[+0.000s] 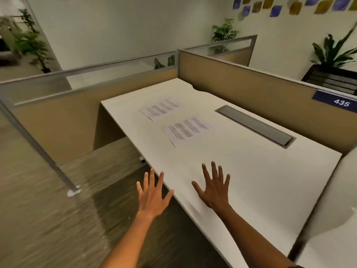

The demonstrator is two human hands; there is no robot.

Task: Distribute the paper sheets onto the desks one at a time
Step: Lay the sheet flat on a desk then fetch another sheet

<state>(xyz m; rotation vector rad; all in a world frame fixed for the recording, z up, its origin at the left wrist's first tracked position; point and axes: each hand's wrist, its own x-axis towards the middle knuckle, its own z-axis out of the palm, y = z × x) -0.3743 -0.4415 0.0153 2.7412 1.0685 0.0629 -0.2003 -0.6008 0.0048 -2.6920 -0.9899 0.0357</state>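
While both hands spread flat and empty, left hand past the desk edge, right hand over it; two printed sheets: near sheet well ahead of the right fingertips, far sheet beyond; likely light, limp, prone to sliding; best pinched at a corner; smooth white top, cable tray right of the sheets; tan partitions around, carpet below.

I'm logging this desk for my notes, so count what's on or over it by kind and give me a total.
Paper sheets: 2, the far sheet and the near sheet, lying flat and apart on the desk
Cable tray lids: 1, the grey lid
Hands: 2, the left hand and the right hand, both empty with fingers spread
Total: 5
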